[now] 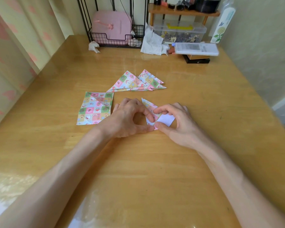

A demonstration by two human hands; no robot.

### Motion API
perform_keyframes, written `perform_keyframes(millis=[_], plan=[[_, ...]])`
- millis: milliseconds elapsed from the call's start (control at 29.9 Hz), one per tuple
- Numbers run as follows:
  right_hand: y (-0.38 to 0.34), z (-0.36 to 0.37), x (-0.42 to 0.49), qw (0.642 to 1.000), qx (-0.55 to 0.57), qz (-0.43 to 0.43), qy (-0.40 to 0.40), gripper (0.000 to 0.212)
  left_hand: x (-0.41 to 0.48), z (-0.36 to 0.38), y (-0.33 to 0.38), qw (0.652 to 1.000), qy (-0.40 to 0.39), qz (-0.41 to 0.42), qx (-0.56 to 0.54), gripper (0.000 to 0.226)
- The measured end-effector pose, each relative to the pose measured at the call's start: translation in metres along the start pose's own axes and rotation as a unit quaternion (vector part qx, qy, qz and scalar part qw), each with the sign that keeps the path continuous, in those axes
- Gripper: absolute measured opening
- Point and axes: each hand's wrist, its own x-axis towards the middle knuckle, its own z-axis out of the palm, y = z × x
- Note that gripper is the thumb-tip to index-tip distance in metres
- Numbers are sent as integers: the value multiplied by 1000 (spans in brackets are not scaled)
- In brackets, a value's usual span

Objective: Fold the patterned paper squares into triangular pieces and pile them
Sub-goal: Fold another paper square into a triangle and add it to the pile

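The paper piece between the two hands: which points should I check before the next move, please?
1. Both the left hand and the right hand pinch the paper piece: ok.
2. The piece rests on the table: ok.
3. The fold is complete: not ok, a white flap shows.
4. Edges aligned under the fingers: cannot tell, hidden.
5. The pile of folded triangles lies apart, beyond the hands: ok.
6. The stack of unfolded squares lies flat beside the left hand: ok.
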Motion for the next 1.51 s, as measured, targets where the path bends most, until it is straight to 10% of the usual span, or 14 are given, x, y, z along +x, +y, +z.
perform_keyframes(millis=[1505], plan=[[-9, 0, 0, 999, -24, 40, -14, 43, -4, -8, 4, 999, -38, -9, 12, 25]])
